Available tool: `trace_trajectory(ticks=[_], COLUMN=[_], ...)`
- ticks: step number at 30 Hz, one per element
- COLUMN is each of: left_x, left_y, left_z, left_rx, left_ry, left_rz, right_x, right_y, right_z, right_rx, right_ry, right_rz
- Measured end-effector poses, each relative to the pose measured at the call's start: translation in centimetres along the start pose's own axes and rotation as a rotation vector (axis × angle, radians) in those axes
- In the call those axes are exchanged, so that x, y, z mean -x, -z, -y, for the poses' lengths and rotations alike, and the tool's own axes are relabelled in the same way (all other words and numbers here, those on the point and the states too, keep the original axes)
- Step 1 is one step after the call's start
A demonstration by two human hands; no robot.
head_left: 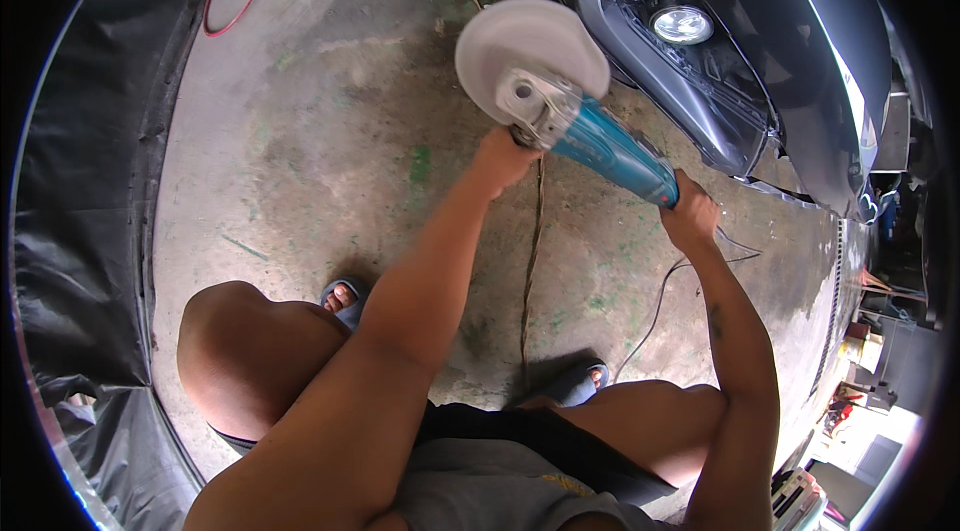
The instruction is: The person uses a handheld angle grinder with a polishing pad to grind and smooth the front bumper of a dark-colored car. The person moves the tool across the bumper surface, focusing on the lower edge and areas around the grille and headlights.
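Both my hands hold a teal car polisher (615, 153) with a grey metal head, out in front of me above the floor. My left hand (505, 163) is closed round the grip beside the head, which is mostly hidden by my fingers. At the rear end of the body, my right hand (692, 214) wraps round the handle. The wide white polishing pad (505, 36) looks blurred, as if spinning. Its right edge lies close to the dark grey car bumper (655, 81); whether they touch I cannot tell.
A round lamp (682, 25) sits in the bumper's opening. One dark cord (657, 306) trails from the polisher, and another cord (532, 261) runs along the stained concrete floor (300, 161). A black sheet (90, 171) hangs at left, near a red hose (232, 1).
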State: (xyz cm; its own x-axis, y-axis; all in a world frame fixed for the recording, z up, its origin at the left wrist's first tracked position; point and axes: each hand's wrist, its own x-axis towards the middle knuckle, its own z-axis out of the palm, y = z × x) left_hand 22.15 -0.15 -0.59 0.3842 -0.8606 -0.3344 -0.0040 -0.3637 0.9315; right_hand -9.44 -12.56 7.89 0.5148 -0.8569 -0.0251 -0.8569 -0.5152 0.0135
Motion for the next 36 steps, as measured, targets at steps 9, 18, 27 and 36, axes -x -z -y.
trace_trajectory(ticks=[9, 18, 27, 36], left_x=[-1.2, 2.1, 3.7, 2.1], left_y=[-1.3, -10.6, -15.3, -6.7], left_z=[0.9, 2.9, 2.6, 1.0], left_rx=[0.11, -0.027, -0.037, 0.034], left_ry=[0.055, 0.0, -0.13, 0.025], left_rz=[0.022, 0.297, 0.293, 0.186], right_x=[-0.3, 8.5, 12.8, 6.0], right_y=[1.1, -0.5, -0.9, -0.6], right_z=[0.2, -9.2, -12.6, -5.3], right_rx=[0.041, 0.047, 0.013, -0.006], right_ry=[0.023, -0.094, -0.162, -0.089], right_rz=[-0.087, -0.089, -0.092, -0.016])
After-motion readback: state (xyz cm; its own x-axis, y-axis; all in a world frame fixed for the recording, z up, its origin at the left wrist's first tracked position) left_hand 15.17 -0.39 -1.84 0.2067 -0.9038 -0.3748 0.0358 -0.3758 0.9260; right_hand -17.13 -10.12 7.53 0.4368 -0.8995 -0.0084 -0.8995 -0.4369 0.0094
